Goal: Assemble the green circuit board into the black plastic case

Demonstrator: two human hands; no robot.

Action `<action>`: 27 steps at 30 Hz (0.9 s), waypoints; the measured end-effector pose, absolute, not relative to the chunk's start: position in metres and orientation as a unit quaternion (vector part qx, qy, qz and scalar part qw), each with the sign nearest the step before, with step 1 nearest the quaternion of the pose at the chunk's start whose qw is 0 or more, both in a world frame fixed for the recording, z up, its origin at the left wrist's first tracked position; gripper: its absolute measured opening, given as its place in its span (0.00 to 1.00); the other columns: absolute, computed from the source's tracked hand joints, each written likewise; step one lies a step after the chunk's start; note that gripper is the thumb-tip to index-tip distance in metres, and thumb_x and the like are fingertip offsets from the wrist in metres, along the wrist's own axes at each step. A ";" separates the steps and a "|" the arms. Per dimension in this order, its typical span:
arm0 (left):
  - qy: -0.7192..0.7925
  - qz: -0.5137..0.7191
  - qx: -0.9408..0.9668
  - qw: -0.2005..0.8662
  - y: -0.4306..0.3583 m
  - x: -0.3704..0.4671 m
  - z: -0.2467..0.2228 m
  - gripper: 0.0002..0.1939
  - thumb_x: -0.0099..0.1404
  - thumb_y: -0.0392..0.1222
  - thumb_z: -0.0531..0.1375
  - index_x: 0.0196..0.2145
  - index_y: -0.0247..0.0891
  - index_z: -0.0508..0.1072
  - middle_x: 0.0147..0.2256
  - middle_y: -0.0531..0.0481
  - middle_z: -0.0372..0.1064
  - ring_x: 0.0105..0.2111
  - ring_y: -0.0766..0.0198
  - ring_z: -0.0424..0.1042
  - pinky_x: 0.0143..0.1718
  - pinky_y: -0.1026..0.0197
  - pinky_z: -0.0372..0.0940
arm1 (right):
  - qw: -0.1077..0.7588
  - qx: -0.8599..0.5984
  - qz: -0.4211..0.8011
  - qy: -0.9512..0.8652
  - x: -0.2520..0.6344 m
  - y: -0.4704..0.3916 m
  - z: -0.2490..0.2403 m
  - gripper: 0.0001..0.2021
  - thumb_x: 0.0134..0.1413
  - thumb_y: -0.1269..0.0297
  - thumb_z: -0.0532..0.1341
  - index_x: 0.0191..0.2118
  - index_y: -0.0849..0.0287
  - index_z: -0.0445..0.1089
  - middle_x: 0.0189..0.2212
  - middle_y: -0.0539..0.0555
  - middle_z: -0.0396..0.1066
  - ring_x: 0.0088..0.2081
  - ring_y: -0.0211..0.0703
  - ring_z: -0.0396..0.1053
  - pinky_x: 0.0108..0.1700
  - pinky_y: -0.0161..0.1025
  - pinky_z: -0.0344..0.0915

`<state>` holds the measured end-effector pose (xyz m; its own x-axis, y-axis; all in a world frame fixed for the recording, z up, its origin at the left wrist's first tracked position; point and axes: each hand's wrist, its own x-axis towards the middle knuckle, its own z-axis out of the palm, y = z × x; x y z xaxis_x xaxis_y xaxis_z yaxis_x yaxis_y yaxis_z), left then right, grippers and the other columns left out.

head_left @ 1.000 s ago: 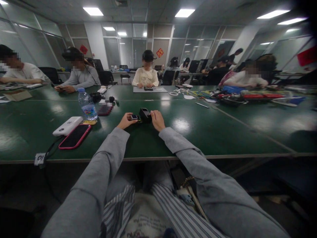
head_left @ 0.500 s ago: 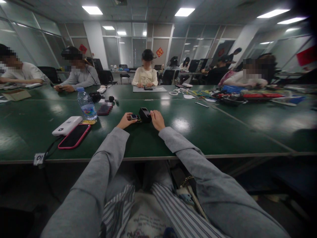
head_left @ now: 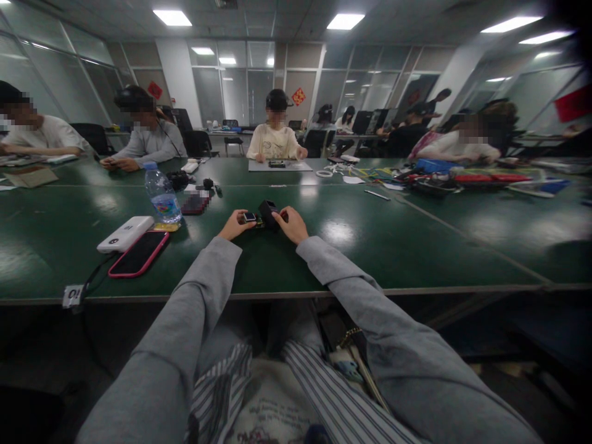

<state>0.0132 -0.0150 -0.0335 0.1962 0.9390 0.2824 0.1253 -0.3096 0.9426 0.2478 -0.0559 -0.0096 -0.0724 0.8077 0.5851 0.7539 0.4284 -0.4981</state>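
Note:
Over the green table, my left hand [head_left: 234,225] pinches a small square part with a dark, light-rimmed face [head_left: 250,217]. Just right of it, my right hand [head_left: 293,224] grips a black box-shaped device [head_left: 268,213], thumb across its front and other fingers bent at its right side. The device tilts. Something small with yellow-green bits shows between the two items, too small to make out. Whether the two items are joined I cannot tell.
On the green table [head_left: 370,259] at left are a red-edged phone [head_left: 140,254], a white power bank [head_left: 126,234] with a cable, and a water bottle [head_left: 163,196]. A pen [head_left: 377,195] and tangled cables [head_left: 383,176] lie right. People sit across.
My right hand has shifted its fingers, and the thumb now covers more of the black device, which has tilted. My left hand is nearly unmoved. The person opposite has moved one hand outward.

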 end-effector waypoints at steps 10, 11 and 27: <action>0.415 0.481 0.655 0.409 -0.011 0.011 -0.038 0.35 0.45 0.46 0.70 0.49 0.34 0.62 0.46 0.39 0.69 0.45 0.56 0.70 0.50 0.46 0.62 | 0.412 -0.549 0.083 -0.722 0.246 -0.050 -0.018 0.24 0.53 0.42 0.56 0.44 0.58 0.59 0.37 0.56 0.67 0.37 0.44 0.67 0.39 0.41 0.63; 0.414 0.482 0.654 0.410 -0.010 0.011 -0.038 0.35 0.45 0.46 0.70 0.49 0.35 0.62 0.46 0.39 0.69 0.45 0.56 0.70 0.50 0.46 0.62 | 0.416 -0.546 0.082 -0.723 0.246 -0.049 -0.019 0.23 0.54 0.43 0.56 0.44 0.58 0.59 0.37 0.56 0.67 0.37 0.44 0.67 0.39 0.41 0.64; 0.409 0.487 0.655 0.408 -0.010 0.013 -0.038 0.33 0.46 0.44 0.70 0.47 0.34 0.63 0.45 0.40 0.69 0.44 0.57 0.71 0.51 0.46 0.62 | 0.512 -0.495 0.068 -0.699 0.248 -0.045 -0.017 0.15 0.54 0.52 0.56 0.40 0.59 0.61 0.37 0.57 0.67 0.39 0.44 0.65 0.44 0.42 0.63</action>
